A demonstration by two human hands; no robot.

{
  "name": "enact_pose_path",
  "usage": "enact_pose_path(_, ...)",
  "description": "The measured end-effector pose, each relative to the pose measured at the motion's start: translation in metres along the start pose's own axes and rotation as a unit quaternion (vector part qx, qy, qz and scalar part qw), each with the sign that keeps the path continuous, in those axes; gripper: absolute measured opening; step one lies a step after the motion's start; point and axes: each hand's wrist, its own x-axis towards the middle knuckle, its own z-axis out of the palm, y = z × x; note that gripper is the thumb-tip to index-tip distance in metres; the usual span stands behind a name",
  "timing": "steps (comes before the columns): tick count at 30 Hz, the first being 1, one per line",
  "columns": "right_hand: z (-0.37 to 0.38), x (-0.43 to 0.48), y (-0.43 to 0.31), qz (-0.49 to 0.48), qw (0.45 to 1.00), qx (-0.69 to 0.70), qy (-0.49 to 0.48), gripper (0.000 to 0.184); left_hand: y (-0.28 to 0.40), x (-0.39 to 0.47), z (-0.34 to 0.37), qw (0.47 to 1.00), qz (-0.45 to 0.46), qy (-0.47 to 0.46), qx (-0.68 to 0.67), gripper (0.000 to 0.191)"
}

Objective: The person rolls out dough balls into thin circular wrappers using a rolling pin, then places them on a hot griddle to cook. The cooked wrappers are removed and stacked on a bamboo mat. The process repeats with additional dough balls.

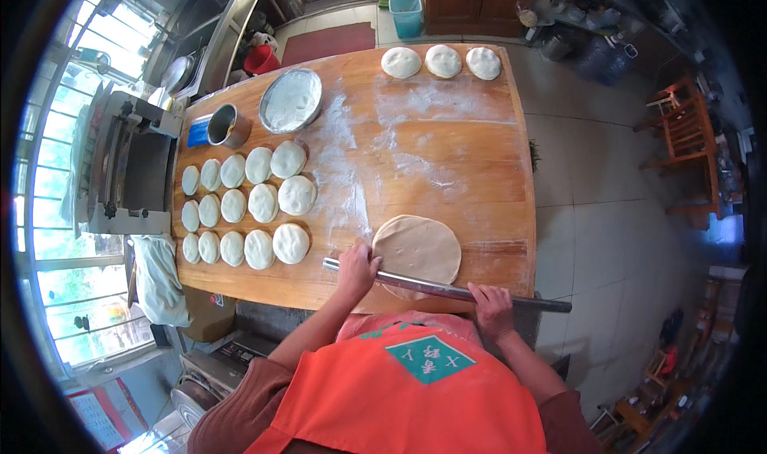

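Note:
A round, flat sheet of dough point(416, 245) lies near the front edge of the wooden table. Across its near part runs a long metal rolling pin point(419, 284), slanting down to the right. My left hand point(358, 269) grips the pin just left of the dough. Farther along, beyond the dough's right side, my right hand point(492, 307) is closed around it. The pin's right end sticks out past the table edge. Below the pin, a strip of the dough shows close to my apron point(413, 382).
Three rows of dough rounds point(262, 203) sit on the left of the wooden table point(479, 172). Behind them stand a metal cup point(236, 131), a blue scraper point(199, 131) and a flour pan point(292, 101). Three more dough pieces point(443, 62) lie far back. A roller machine point(132, 166) adjoins the left edge.

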Motion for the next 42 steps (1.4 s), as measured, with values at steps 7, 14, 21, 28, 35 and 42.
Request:
enact_pose_path(7,0.046,0.110,0.031,0.051,0.985,-0.111,0.119,0.048,0.002,0.067,-0.002,0.931,0.171,0.304,0.104,0.059)
enact_pose_path(14,0.045,0.245,0.083,0.067,0.964,-0.161,0.202,0.052,0.036,0.249,-0.090,0.883,0.190,0.413,-0.114,0.034)
enact_pose_path(21,0.056,0.241,0.088,0.104,0.961,-0.125,0.223,0.065,-0.071,0.295,-0.210,0.891,0.070,0.442,-0.077,0.039)
enact_pose_path(28,0.047,0.243,0.084,0.134,0.965,-0.126,0.185,0.058,-0.104,0.381,-0.210,0.961,0.015,0.276,0.026,0.045)
enact_pose_path(35,0.051,0.238,0.089,0.141,0.966,-0.125,0.178,0.061,-0.076,0.330,-0.194,0.802,-0.029,0.308,-0.511,0.050)
enact_pose_path(42,0.051,0.242,0.090,0.126,0.966,-0.106,0.200,0.059,0.005,0.133,-0.028,0.920,0.098,0.191,-0.328,0.057)
